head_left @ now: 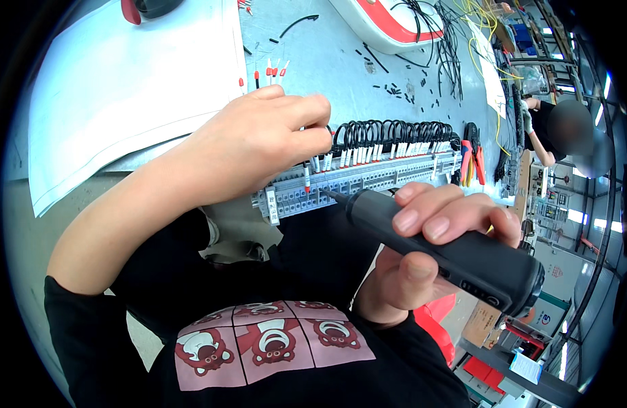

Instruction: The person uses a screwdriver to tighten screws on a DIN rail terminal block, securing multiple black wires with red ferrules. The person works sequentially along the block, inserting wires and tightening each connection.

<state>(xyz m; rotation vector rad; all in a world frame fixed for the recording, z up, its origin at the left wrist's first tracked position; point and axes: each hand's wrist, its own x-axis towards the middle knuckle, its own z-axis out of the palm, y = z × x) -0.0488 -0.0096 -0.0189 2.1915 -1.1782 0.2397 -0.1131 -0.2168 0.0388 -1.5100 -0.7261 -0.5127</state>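
A grey terminal block strip [371, 178] lies along the table's near edge, with a row of looped black wires [388, 132] with white sleeves along its far side. My left hand [266, 139] is closed over the strip's left end, its fingers pinched on a wire [307, 178] with a white sleeve and red tip. That wire's tip points down at a terminal. My right hand [439, 221] grips a black electric screwdriver [463, 262]. The screwdriver's thin bit reaches the terminals just right of the wire, but whether it sits in a screw I cannot tell.
White paper sheets [136, 88] cover the table's left part. Several red-tipped wires [272, 71] stick up beyond my left hand. Red-handled pliers [472, 156] lie by the strip's right end. Black offcuts [395, 90] and a red-and-white container [388, 24] lie farther back. Another person [565, 129] works at right.
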